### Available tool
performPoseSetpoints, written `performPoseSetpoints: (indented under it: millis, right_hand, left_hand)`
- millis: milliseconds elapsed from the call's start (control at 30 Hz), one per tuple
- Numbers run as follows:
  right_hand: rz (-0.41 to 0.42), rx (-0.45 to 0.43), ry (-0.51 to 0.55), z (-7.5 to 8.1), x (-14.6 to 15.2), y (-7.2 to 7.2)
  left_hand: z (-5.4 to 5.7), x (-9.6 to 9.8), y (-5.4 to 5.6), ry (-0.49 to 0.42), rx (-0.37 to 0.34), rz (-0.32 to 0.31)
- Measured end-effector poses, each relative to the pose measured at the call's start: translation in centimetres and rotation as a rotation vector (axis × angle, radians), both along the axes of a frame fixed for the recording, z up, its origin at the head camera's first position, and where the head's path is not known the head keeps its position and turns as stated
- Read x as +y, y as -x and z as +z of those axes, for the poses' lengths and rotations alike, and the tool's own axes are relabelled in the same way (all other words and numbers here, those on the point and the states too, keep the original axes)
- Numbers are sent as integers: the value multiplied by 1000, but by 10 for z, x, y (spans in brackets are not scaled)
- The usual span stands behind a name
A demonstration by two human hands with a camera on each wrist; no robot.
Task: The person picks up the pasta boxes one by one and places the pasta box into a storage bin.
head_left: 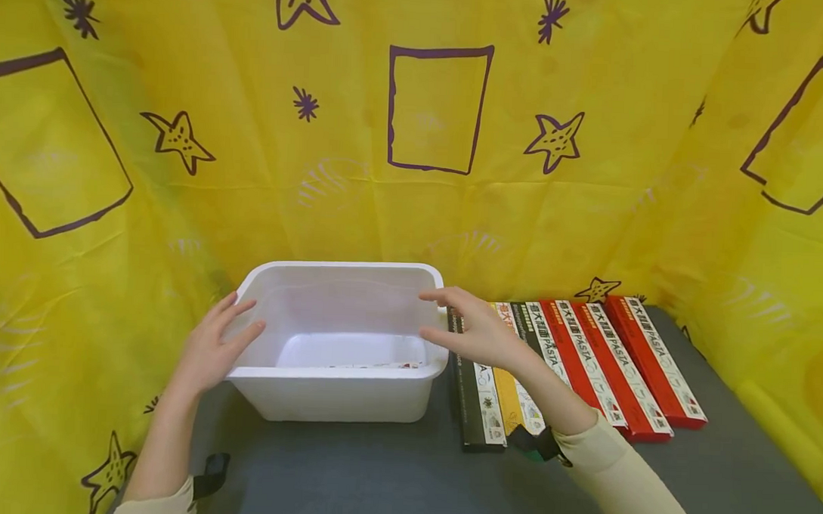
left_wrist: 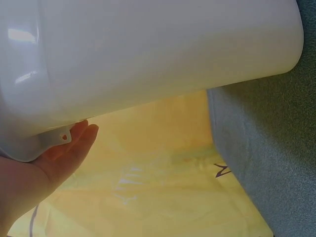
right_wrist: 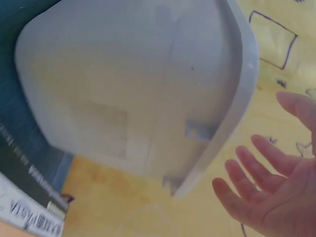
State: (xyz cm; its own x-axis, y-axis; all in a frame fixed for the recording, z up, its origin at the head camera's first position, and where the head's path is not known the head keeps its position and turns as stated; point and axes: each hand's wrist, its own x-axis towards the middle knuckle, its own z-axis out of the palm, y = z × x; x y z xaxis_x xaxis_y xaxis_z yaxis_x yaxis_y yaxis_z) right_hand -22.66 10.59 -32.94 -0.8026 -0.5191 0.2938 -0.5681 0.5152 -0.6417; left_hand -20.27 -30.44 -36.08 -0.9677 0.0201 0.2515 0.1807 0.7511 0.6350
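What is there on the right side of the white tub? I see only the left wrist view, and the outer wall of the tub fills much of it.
Observer: A row of pasta boxes lies there on the table, beside the white tub.
Operator: Thank you. Does the right hand touch the tub?
Observer: No, the right wrist view shows a gap between the right hand and the tub's rim.
Operator: And is something inside the tub?
Observer: Yes, the head view shows a printed thing low inside, mostly hidden behind the near rim, so I cannot tell what it is.
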Motion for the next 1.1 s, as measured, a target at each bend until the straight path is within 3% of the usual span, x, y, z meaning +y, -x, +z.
performPoseSetpoints:
  millis: [733, 1100]
  right_hand:
    - [-215, -135, -40, -53, 107, -31]
    - [-356, -129, -79, -76, 152, -43]
  left_hand:
    - [-2, 1, 2, -22, -17, -1]
    - [-1, 1, 1, -26, -24, -17]
